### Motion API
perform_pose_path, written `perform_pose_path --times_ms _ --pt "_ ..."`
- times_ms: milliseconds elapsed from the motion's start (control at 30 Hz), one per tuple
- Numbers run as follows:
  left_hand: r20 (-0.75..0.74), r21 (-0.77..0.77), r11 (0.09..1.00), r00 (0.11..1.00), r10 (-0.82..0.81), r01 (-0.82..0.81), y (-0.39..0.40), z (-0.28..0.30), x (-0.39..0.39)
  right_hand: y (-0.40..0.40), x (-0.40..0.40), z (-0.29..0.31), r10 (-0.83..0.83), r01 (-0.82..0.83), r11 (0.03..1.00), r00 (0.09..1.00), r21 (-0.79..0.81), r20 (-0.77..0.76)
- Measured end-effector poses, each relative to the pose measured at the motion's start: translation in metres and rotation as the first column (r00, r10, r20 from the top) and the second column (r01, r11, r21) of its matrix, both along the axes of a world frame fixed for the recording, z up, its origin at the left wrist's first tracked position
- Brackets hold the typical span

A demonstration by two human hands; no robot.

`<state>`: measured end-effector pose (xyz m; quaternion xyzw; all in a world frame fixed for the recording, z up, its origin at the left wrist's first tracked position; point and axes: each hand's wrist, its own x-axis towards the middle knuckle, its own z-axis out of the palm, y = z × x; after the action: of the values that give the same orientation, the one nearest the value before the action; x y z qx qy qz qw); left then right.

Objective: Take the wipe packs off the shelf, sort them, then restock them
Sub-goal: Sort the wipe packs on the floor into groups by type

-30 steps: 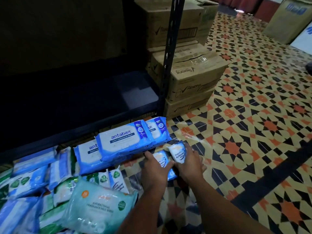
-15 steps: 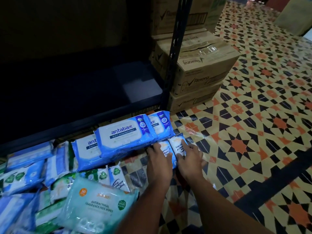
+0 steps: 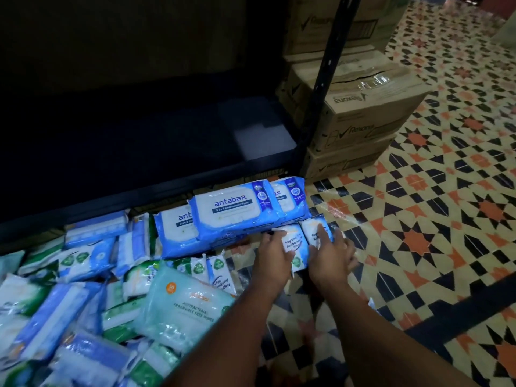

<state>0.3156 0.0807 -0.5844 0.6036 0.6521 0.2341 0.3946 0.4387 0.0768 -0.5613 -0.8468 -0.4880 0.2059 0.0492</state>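
Note:
Two small blue-and-white wipe packs stand side by side on the tiled floor, the left small pack (image 3: pixel 293 243) under my left hand (image 3: pixel 272 256) and the right small pack (image 3: pixel 314 229) under my right hand (image 3: pixel 332 254). Both hands press flat against them. Just behind lie large blue Antabax packs (image 3: pixel 233 210), stacked and overlapping. A loose heap of blue, green and white wipe packs (image 3: pixel 83 289) covers the floor at the left, with a pale teal pack (image 3: pixel 187 305) on top. The dark shelf (image 3: pixel 139 146) above holds nothing I can see.
A black shelf upright (image 3: pixel 324 88) rises right of the shelf. Behind it stand stacked brown Rexona cartons (image 3: pixel 371 107). Patterned orange, cream and black floor tiles (image 3: pixel 432 219) spread out to the right.
The right small pack, held tilted above the floor before, now stands beside the left one. Both hands have settled onto the two packs near the Antabax stack.

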Motion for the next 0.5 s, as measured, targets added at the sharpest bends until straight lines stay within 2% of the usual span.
perform_pose_path --times_ms 133,233,300,367,433,500 --pt "-0.026 0.095 0.98 0.985 -0.172 0.174 -0.01 0.023 -0.056 -0.016 -0.027 0.016 0.049 -0.054 0.992 0.998 0.119 0.043" --pt "-0.161 0.184 0.956 0.966 -0.2 0.229 -0.026 0.046 -0.11 -0.04 -0.057 0.026 0.202 -0.19 0.959 0.979 0.211 -0.034" --pt "-0.298 0.264 0.937 0.943 -0.147 0.23 -0.04 0.059 -0.15 -0.06 -0.078 0.028 0.352 -0.319 0.916 0.93 0.244 -0.109" --pt "-0.431 0.356 0.915 0.902 -0.018 0.188 -0.058 0.061 -0.191 -0.075 -0.097 0.029 0.519 -0.481 0.846 0.841 0.228 -0.151" --pt "-0.556 0.347 0.932 0.823 0.118 0.102 -0.08 0.058 -0.233 -0.086 -0.114 0.033 0.665 -0.653 0.746 0.727 0.126 -0.172" --pt "-0.685 0.278 0.96 0.705 0.184 0.021 -0.109 0.05 -0.272 -0.095 -0.131 0.037 0.758 -0.771 0.637 0.627 0.0 -0.177"
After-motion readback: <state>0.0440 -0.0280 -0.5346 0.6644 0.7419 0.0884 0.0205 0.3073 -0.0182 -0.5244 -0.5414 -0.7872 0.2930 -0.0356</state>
